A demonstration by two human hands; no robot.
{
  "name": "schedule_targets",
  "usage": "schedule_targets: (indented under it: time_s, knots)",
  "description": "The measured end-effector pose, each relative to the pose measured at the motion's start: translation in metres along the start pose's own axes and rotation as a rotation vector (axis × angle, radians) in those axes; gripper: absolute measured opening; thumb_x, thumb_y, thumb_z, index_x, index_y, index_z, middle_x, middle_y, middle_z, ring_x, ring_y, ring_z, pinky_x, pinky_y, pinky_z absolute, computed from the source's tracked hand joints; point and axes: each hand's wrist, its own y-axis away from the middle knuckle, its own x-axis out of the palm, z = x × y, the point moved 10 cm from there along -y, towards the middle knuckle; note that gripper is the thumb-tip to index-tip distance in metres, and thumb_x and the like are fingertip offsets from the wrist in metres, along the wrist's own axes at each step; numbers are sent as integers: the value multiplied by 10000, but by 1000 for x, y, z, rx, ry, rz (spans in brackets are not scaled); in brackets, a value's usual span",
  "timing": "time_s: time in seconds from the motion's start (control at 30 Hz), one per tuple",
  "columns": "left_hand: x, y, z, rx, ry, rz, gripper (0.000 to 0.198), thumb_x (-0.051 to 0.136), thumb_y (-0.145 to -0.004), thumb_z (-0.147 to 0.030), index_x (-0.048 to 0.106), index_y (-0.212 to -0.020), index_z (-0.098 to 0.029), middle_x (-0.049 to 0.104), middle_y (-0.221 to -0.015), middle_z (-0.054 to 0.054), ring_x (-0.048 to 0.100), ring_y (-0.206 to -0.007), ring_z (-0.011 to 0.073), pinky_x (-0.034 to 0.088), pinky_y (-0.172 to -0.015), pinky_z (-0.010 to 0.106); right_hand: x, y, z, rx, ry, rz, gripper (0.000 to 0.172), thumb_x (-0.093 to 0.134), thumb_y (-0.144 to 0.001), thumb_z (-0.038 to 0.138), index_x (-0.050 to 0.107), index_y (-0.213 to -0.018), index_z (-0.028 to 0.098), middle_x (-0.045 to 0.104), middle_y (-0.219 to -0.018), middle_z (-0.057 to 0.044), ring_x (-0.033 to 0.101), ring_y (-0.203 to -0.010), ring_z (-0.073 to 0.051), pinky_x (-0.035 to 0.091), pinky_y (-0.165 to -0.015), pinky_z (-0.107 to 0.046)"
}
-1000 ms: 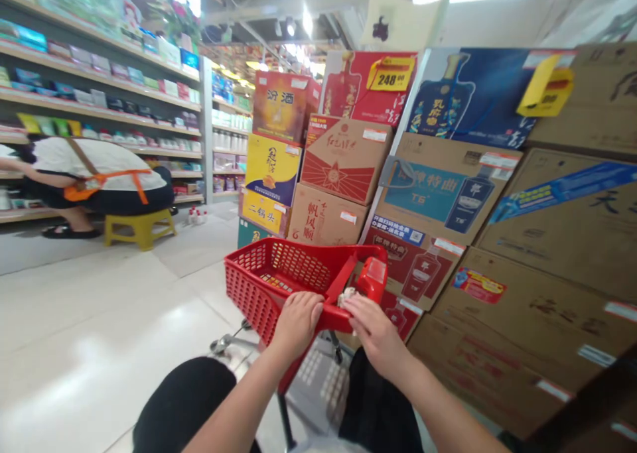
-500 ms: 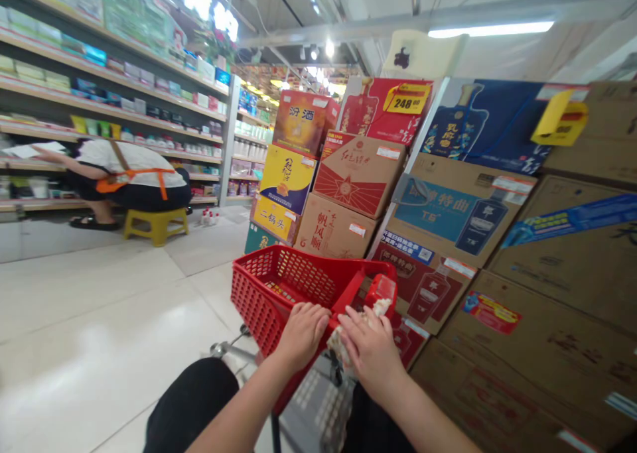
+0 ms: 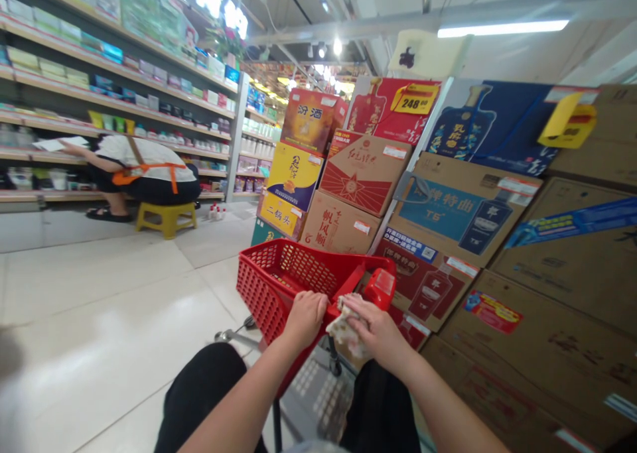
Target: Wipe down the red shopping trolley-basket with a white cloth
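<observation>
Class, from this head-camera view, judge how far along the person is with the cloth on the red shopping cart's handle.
Done: nothing clearly looks finished, though the red handle looks clean where it shows. In hand: the right hand presses a patterned cloth onto it, while the left hand grips it. Left: probably the stretch under the left hand, perhaps the cart basket.

My left forearm (image 3: 236, 400) and right forearm (image 3: 448, 406) reach forward from the near edge, angling inward. My left hand (image 3: 307, 319) is curled, knuckles up, its fingers (image 3: 316, 304) bent down. My right hand (image 3: 379, 335) sits just beside it, flatter, with fingers (image 3: 354, 305) stretched left.
</observation>
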Motion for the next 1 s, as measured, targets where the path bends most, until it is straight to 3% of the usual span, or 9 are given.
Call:
schedule_targets:
  time_s: [0.13, 0.23, 0.33, 0.47, 0.57, 0.67, 0.77, 0.83, 1.0]
  knots:
    - [-1, 5, 0, -26, 70, 15, 459, 166, -976, -309, 602, -883, -203, 644, -848, 31, 549, -856, 183, 366, -869, 402, 8, 8, 12, -106, 6, 47, 369, 523, -883, 237, 583, -1245, 275, 553, -1296, -55, 487, -1229, -247, 339, -1072, -502]
    - [-12, 9, -12, -46, 242, -79, 413, 210, -970, -376, 509, -1215, -231, 596, -1174, 59, 507, -1107, 199, 351, -990, 435, -3, 5, -15, 142, -336, -113, 295, 526, -895, 360, 653, -1144, 267, 650, -1150, -65, 599, -1082, -255, 447, -976, -460]
    - [-19, 10, -50, 83, 440, -139, 579, 360, -921, -487, 232, -1429, -241, 290, -1481, 88, 270, -1358, 231, 270, -1114, 441, -6, 5, -33, 377, -735, -275, 421, 558, -858, 512, 622, -1185, 254, 640, -1166, -76, 607, -1063, -264, 467, -947, -429]
    - [-22, 2, -64, 45, 582, -200, 599, 396, -924, -361, 143, -1454, -243, 173, -1523, 89, 166, -1405, 232, 241, -1149, 441, 6, -14, -3, 287, -972, -48, 527, 395, -910, 597, 487, -1330, 293, 540, -1310, -61, 509, -1205, -226, 366, -1048, -401]
    - [-39, -4, -37, -59, 604, -326, 567, 350, -903, -192, 173, -1440, -239, 301, -1471, 85, 303, -1351, 197, 291, -1130, 433, -8, -28, -15, 237, -782, 21, 551, 337, -924, 602, 501, -1322, 259, 539, -1310, -74, 521, -1192, -230, 369, -1041, -409]
    - [-56, -5, -26, -42, 415, -377, 526, 370, -849, -119, 346, -1364, -220, 382, -1421, 74, 304, -1342, 211, 273, -1133, 461, -39, -39, -61, 302, -292, -134, 467, 428, -912, 534, 615, -1197, 215, 616, -1206, -85, 558, -1135, -238, 379, -1019, -394]
    - [-39, -3, -46, 59, 182, -232, 424, 418, -845, -151, 483, -1260, -210, 324, -1460, 73, 264, -1351, 258, 293, -1113, 478, -36, -49, -85, 314, 81, -69, 358, 448, -912, 427, 686, -1071, 211, 676, -1075, -77, 593, -1053, -230, 389, -975, -384]
    - [-21, 3, -61, 105, 99, -170, 372, 428, -863, -189, 512, -1225, -198, 407, -1396, 97, 390, -1254, 261, 379, -1042, 463, -22, -54, -86, 266, 201, 28, 313, 449, -915, 374, 698, -1040, 231, 685, -1048, -55, 597, -1023, -210, 361, -984, -380]
    - [-7, 8, -58, 197, -10, -254, 213, 401, -874, -245, 587, -951, -175, 625, -903, 82, 552, -834, 238, 482, -759, 439, -14, -51, -83, 289, 240, 60, 300, 445, -927, 371, 697, -1041, 254, 689, -1024, -29, 595, -987, -188, 296, -1029, -379]
